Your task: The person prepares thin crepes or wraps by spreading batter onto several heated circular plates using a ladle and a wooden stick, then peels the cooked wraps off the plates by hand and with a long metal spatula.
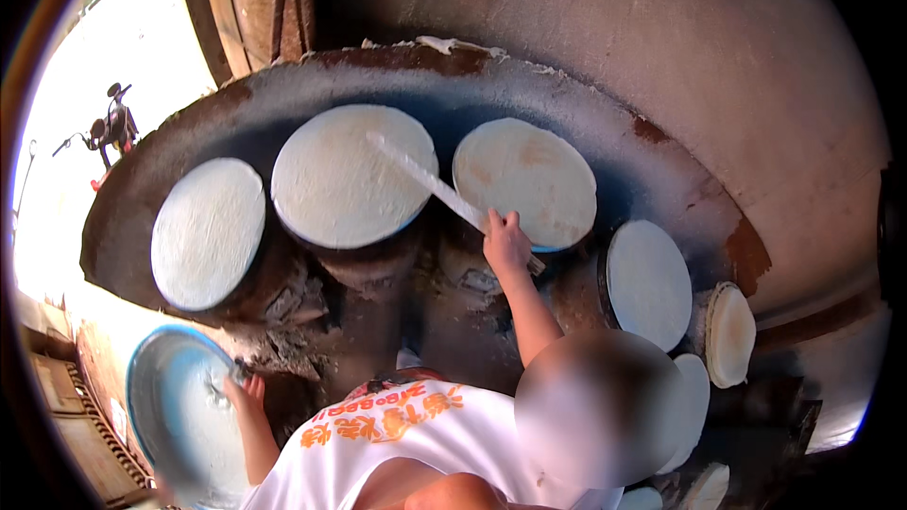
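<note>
My right hand (506, 244) grips a long flat scraper (439, 188), whose blade is coated in pale batter. Its tip lies over a sheet of batter (347, 191) that covers a large round griddle left of centre. Beneath my right hand is another griddle with a pale, browned flatbread (528, 188). At the lower left, my left hand (246, 394) reaches over the rim of a wide blue basin (134, 397) of white batter. Its fingers are closed on a small utensil (237, 372), partly hidden by the hand.
A third batter-covered griddle (209, 234) stands at far left; more pale rounds (648, 287) curve down the right side. Stove bodies (372, 273) stand underneath. A low curved wall (425, 60) rises behind. A blurred patch hides part of the lower right.
</note>
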A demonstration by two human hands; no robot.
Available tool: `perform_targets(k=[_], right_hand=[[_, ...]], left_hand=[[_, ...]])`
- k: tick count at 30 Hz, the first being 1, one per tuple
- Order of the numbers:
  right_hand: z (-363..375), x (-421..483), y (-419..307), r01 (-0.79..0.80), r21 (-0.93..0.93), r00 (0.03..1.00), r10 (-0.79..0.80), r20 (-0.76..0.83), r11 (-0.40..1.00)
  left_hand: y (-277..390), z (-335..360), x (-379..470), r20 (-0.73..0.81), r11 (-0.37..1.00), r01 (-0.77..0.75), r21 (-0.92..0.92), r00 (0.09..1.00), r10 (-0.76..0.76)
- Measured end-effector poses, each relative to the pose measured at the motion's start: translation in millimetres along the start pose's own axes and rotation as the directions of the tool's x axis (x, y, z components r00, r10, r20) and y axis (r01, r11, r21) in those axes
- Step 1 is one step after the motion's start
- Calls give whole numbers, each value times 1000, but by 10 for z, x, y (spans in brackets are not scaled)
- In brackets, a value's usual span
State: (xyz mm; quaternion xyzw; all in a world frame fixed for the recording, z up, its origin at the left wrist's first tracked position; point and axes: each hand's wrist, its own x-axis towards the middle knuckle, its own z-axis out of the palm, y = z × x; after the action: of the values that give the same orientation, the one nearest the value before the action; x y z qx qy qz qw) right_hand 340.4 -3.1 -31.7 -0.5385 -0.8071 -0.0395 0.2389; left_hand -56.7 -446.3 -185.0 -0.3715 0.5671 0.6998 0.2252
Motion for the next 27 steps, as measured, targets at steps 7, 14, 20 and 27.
perform_targets(k=[7, 14, 20, 27], right_hand=[[339, 157, 320, 55, 20, 998, -55, 32, 998], [265, 314, 371, 56, 97, 978, -35, -205, 994], [47, 421, 496, -21, 95, 974, 42, -223, 995], [-285, 254, 716, -183, 498, 950, 283, -132, 848]], left_hand=[[342, 809, -326, 201, 601, -738, 308, 668, 717], [-512, 3210, -1833, 928, 403, -907, 121, 247, 279], [-1616, 4499, -3091, 812, -206, -796, -569, -583, 8], [-1987, 5353, -3224, 464, 5, -478, -879, -856, -226]])
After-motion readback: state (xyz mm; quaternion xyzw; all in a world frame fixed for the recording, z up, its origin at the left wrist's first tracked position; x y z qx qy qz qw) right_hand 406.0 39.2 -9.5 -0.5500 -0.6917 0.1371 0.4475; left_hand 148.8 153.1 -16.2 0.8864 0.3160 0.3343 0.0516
